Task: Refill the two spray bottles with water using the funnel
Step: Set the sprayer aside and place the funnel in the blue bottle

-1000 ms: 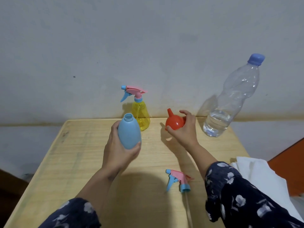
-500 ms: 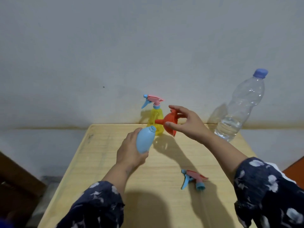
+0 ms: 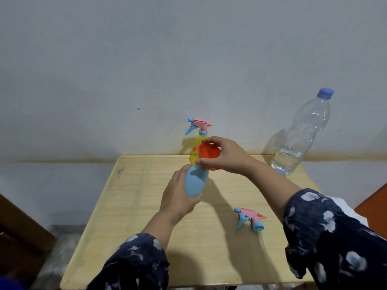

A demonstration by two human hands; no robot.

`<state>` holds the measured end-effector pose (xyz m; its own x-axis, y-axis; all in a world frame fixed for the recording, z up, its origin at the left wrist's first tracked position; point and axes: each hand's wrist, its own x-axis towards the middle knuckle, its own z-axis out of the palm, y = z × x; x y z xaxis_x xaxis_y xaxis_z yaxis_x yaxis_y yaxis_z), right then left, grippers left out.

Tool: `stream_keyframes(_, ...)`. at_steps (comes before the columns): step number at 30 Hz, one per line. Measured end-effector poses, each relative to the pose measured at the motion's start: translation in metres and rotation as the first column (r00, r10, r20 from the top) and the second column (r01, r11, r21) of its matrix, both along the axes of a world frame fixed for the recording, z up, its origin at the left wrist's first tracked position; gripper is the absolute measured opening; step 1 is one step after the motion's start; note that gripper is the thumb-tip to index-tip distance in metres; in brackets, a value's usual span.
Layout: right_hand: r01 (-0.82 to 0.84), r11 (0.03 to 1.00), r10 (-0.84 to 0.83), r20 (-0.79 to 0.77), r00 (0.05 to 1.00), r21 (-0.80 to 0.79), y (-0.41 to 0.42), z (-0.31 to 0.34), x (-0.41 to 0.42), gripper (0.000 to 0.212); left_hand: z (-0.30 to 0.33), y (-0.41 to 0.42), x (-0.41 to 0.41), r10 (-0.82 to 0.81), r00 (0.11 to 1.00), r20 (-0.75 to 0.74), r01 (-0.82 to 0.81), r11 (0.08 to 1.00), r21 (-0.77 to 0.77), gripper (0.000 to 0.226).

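Note:
My left hand (image 3: 178,197) grips the blue spray bottle (image 3: 195,183), which has no spray head and stands over the middle of the wooden table (image 3: 136,206). My right hand (image 3: 226,156) holds the orange funnel (image 3: 208,154) by its rim, wide mouth up, right at the blue bottle's neck; the spout is hidden. Behind them stands the yellow spray bottle (image 3: 195,152) with its pink and blue spray head (image 3: 199,125) on. The removed spray head (image 3: 250,219) lies on the table to the right. A clear water bottle (image 3: 301,135) with a blue cap stands at the back right, partly filled.
The grey wall runs right behind the table's far edge. A white cloth (image 3: 354,212) lies past the table's right edge, next to an orange surface (image 3: 374,195). A dark brown object (image 3: 18,233) stands to the left, below the table.
My right hand lifted the funnel off the table, turned it mouth up and brought it left to the blue bottle's neck. My left hand kept its hold on the blue bottle.

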<state>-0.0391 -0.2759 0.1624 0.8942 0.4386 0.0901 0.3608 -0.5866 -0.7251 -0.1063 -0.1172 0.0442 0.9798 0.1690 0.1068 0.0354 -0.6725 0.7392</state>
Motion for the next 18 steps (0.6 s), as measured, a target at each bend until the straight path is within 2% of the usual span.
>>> stream_keyframes(4,-0.012,0.999,0.012,0.0,1.0,-0.034,0.011,0.002,-0.011,0.071,-0.013,-0.005,-0.01,0.012,0.999,-0.045,-0.019,0.987,-0.159,0.086)
stream_keyframes(8,0.01,0.998,-0.009,0.028,1.0,-0.055,0.026,-0.016,-0.023,0.078,-0.033,-0.01,-0.018,0.03,0.995,-0.098,-0.06,0.945,-0.323,0.095)
stream_keyframes(18,0.076,0.97,-0.038,0.165,0.986,-0.232,0.045,-0.049,-0.052,0.082,-0.054,-0.01,-0.034,-0.012,0.992,-0.124,-0.036,0.924,-0.381,0.107)
